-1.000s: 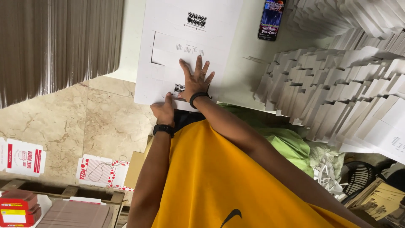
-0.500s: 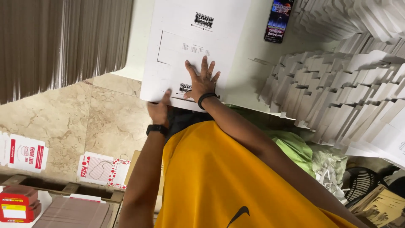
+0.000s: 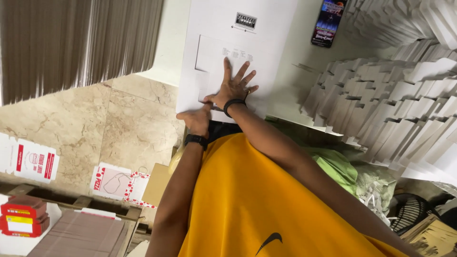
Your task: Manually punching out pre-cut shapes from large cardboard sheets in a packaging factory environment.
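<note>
A large white flat cardboard sheet (image 3: pixel 266 43) with a small dark printed label lies on a white surface in front of me. My right hand (image 3: pixel 235 86) presses flat on it, fingers spread, a black band on the wrist. My left hand (image 3: pixel 195 119), also with a black wristband, curls its fingers around the sheet's near edge, just beside the right thumb. My yellow shirt fills the lower part of the view.
Tall stacks of white folded cardboard blanks (image 3: pixel 395 95) stand to the right. A dark printed card (image 3: pixel 328 21) lies beyond the sheet. Printed box flats (image 3: pixel 116 183) rest on the marble floor at left, near red boxes (image 3: pixel 21 216) and brown cardboard (image 3: pixel 81 235). Green cloth (image 3: pixel 333 162) lies under my right arm.
My right hand stays spread flat on the sheet and my left hand stays at the near edge. My left hand has closed in toward the right thumb.
</note>
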